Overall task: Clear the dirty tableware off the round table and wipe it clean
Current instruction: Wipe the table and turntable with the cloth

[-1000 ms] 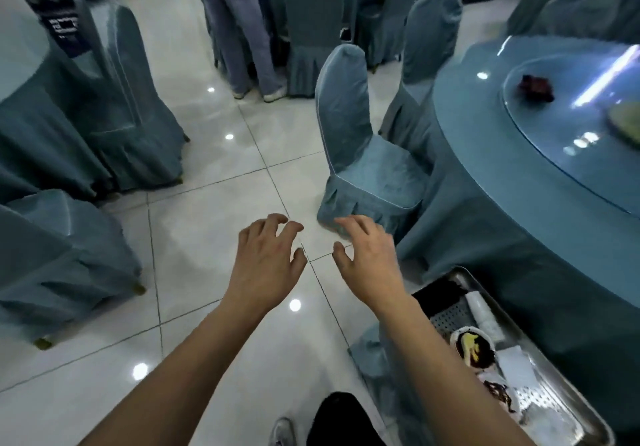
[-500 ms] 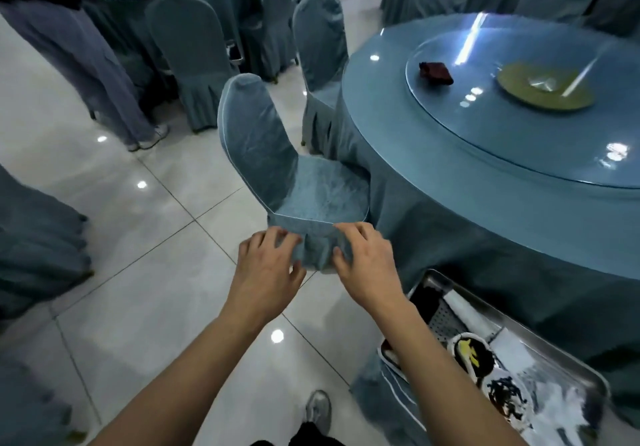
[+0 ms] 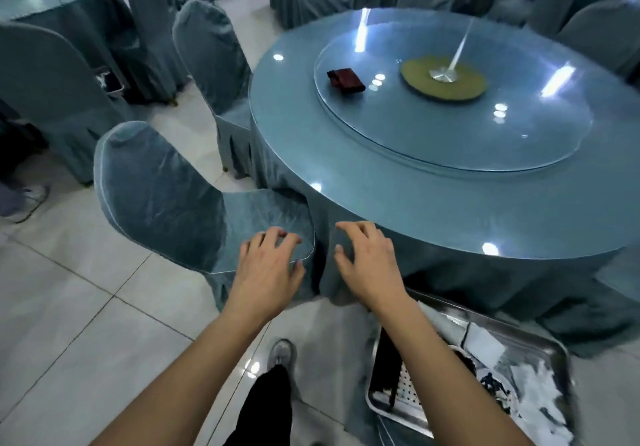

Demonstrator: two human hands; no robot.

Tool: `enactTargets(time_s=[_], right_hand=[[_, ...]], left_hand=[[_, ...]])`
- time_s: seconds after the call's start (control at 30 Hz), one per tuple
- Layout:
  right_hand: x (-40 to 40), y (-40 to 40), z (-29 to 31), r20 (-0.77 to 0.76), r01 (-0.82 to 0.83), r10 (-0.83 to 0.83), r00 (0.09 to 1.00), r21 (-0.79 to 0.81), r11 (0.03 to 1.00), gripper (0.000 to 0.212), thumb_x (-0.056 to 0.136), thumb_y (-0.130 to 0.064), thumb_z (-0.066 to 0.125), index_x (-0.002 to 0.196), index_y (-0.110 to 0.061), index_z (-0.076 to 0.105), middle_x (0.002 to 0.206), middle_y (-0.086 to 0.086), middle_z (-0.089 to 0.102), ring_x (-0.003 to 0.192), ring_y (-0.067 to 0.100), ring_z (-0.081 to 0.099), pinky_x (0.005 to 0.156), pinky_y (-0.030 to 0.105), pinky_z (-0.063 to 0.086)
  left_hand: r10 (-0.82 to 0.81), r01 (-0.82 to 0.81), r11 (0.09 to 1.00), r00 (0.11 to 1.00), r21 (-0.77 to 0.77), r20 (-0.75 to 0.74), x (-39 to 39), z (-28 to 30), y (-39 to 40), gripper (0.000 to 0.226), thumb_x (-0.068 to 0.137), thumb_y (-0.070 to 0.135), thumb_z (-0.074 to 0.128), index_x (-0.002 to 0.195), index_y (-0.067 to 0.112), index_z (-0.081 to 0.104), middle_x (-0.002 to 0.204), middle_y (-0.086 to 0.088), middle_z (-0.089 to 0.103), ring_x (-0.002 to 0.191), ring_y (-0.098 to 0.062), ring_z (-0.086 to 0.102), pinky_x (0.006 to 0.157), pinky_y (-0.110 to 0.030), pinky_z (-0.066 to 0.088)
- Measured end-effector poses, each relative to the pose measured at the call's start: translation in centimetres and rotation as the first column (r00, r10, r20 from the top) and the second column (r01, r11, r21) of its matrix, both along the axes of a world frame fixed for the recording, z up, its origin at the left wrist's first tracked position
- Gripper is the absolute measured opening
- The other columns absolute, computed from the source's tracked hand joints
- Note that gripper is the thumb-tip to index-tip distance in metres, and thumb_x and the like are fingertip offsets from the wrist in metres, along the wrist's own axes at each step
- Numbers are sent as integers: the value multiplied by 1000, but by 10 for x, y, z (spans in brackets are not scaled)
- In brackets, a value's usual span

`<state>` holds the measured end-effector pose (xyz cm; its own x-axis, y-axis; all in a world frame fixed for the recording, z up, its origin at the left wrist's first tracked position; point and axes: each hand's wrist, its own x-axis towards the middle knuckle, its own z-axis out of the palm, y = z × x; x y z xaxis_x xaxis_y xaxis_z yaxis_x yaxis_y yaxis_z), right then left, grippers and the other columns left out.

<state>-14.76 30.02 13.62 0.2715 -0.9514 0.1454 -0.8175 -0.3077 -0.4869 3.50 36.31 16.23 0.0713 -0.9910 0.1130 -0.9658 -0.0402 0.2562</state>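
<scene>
Head view: both arms reach forward and down, toward the near edge of the round table (image 3: 433, 210). The left hand (image 3: 268, 265) hovers over the front edge of the covered chair (image 3: 194, 200), fingers loosely curled and spread, holding nothing. The right hand (image 3: 367, 265) hangs just beside the draped tablecloth (image 3: 450, 272), fingers likewise relaxed and empty; contact with the cloth cannot be confirmed.

The table carries no dishes in sight. On its glass turntable (image 3: 450, 123) lie a folded dark red cloth (image 3: 346, 80) — probably the wiper, left within reach — and a yellow-green disc (image 3: 443, 80) at the centre.

A metal tray (image 3: 391, 407) sits low at the right, near the table's skirt, loaded with soiled dishes and crumpled white paper; details are blurred. Its placement suggests a collection point kept close to the work.

Judgement: clearing appears largely done — wiping remains, and the cloth lies well apart from both hands.
</scene>
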Motion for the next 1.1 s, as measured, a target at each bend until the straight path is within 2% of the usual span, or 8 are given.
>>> enactTargets(time_s=[0.13, 0.37, 0.57, 0.93, 1.1], right_hand=[[21, -61, 3, 2, 71, -71, 997, 11, 997, 38, 92, -29, 59, 130, -27, 56, 120, 1, 56, 111, 24, 54, 101, 41, 41], [43, -152, -1, 6, 201, -202, 979, 41, 979, 40, 92, -27, 60, 132, -26, 57, 121, 0, 57, 111, 24, 55, 101, 40, 41], [42, -231, -9, -18, 255, -255, 967, 60, 965, 40, 92, -26, 60, 132, -23, 58, 120, 2, 57, 111, 26, 56, 101, 40, 40], [30, -476, -30, -80, 144, -141, 987, 43, 989, 39, 91, -27, 59, 130, -22, 58, 120, 3, 57, 106, 27, 55, 97, 40, 39], [28, -616, -51, -112, 40, -30, 993, 86, 996, 43, 90, -27, 59, 132, -21, 57, 126, 5, 56, 111, 28, 54, 100, 39, 39]], left_hand=[[-71, 71, 997, 997, -4, -9, 23, 1, -77, 36, 96, 37, 55, 131, 28, 54, 132, 1, 52, 122, -24, 49, 105, -42, 37], [-181, 181, 983, 983, -17, -2, 54, -3, -200, 34, 90, 33, 61, 123, 26, 61, 122, 0, 59, 111, -27, 56, 95, -43, 43], [-236, 236, 972, 971, 7, -30, 59, -10, -283, 35, 89, 32, 64, 123, 24, 63, 123, -1, 60, 111, -28, 58, 96, -45, 45], [-185, 182, 973, 983, 141, 4, 46, -44, -473, 37, 91, 36, 60, 127, 25, 60, 127, -1, 58, 114, -30, 56, 98, -44, 41], [-175, 172, 970, 984, 170, 7, 29, -69, -557, 35, 85, 30, 67, 119, 21, 64, 117, -4, 61, 102, -31, 61, 88, -44, 47]])
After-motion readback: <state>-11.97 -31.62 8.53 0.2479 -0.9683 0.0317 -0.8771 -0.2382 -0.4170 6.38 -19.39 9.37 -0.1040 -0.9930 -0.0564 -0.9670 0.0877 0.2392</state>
